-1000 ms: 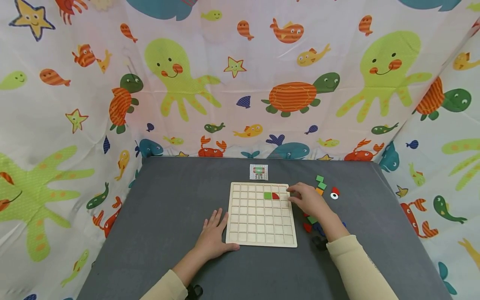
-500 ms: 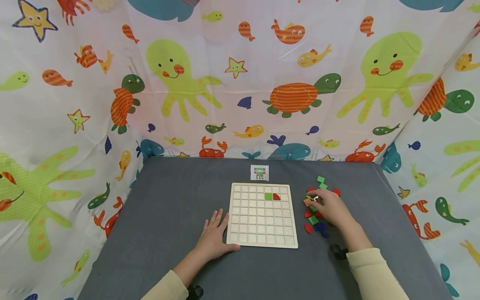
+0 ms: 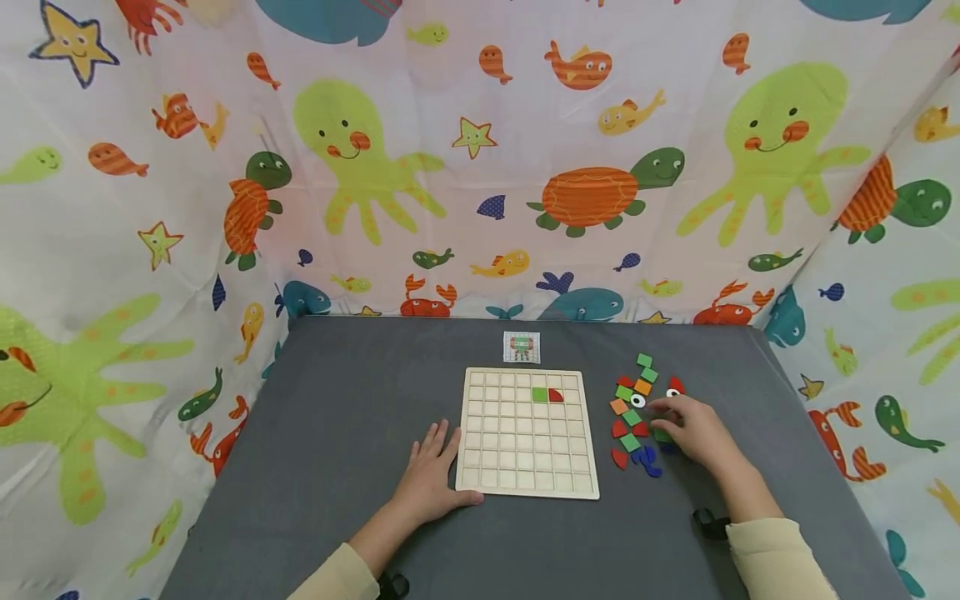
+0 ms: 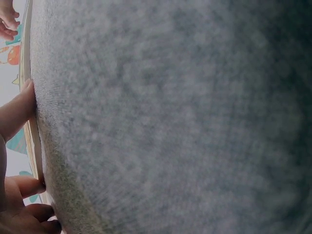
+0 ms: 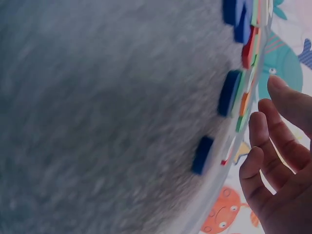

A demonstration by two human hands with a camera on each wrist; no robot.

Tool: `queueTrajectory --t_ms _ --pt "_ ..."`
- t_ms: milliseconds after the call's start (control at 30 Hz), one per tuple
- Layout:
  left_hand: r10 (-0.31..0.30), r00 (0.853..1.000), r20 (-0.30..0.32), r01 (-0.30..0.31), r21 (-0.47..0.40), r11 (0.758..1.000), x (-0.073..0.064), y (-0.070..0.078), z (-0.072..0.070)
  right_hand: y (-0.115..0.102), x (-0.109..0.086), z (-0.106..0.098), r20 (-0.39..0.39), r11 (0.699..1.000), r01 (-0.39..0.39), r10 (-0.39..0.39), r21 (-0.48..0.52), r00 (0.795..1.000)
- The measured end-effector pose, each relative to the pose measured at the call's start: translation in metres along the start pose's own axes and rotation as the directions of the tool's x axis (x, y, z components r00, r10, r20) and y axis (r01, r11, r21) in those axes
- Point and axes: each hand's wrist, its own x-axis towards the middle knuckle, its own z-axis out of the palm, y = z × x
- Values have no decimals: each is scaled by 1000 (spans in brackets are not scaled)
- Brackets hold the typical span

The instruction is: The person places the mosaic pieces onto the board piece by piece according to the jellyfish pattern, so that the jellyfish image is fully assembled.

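A pale wooden grid board [image 3: 525, 450] lies on the grey table, with a green square [image 3: 540, 395] and a red quarter-circle [image 3: 555, 396] side by side in its upper right. Against its left edge rests my left hand [image 3: 427, 479], fingers extended and thumb at the near corner. My right hand [image 3: 696, 429] hovers at the right side of the loose pieces, partly covering some. In the right wrist view its fingers are loosely bent with nothing between them, and a blue piece [image 5: 229, 93] lies close by. Nearest its fingertips are a white ring [image 3: 637, 401] and a red quarter-circle [image 3: 640, 429].
Several loose pieces spread right of the board, among them an orange square [image 3: 618, 407], a green square [image 3: 629, 443] and blue curved pieces [image 3: 653, 472]. Behind the board lies a small picture card [image 3: 522, 347]. A printed curtain [image 3: 450, 167] hangs along the table's far edge.
My right hand has gone from the board's upper right edge across to the loose pieces, then further right, uncovering several of them. My left hand stays against the board.
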Motion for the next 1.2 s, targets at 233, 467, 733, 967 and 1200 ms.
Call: queueTrajectory --t_ms 233,467,733,967,1200 --pt "8 1000 -11 -8 -15 1000 -1 1 0 14 -7 -3 25 999 -39 39 -9 999" --pt "3 1000 -14 -3 -11 1000 -1 2 -3 16 -9 -4 87 999 -47 47 0 995" --pt "3 1000 -5 -3 -6 1000 -1 4 -3 14 -12 -3 119 997 -73 72 4 990" --pt "6 1000 -8 -6 -8 1000 -2 3 -2 14 -12 -3 124 996 -86 86 -3 989" --pt "7 1000 -11 -8 -14 1000 -2 2 -2 14 -8 -2 112 998 -50 54 -41 992"
